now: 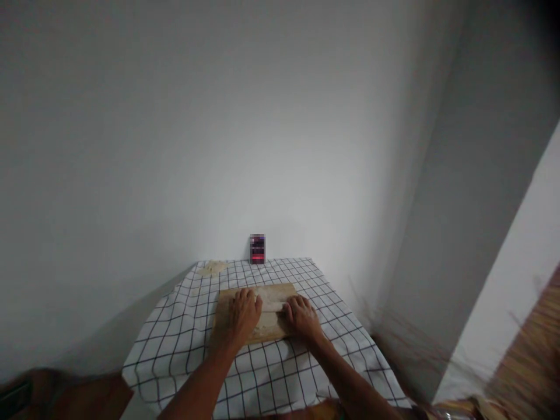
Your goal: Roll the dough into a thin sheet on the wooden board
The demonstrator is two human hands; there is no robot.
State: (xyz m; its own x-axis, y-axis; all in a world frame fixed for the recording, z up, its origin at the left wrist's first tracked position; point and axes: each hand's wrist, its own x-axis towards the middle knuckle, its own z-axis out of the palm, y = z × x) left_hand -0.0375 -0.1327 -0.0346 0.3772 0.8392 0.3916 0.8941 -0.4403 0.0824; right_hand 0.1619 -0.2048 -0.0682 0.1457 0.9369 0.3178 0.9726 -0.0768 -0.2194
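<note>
A wooden board (275,333) lies on the table, dusted with pale flour-like powder. Across it, between my hands, runs a pale, slim rod (273,306) that looks like a floured rolling pin; its ends are hidden under my palms. My left hand (245,309) rests palm down over the rod's left end, fingers curved forward. Over the right end lies my right hand (301,314), fingers bent and thumb pointing inward. At the table's far left corner are thin, pale flat pieces (213,268) that look like rolled dough.
A white cloth with dark checks (262,385) covers the table. At the back, a small dark upright object (258,249), blurred out, stands against the wall (280,146). Brown flooring (525,344) shows at the far right.
</note>
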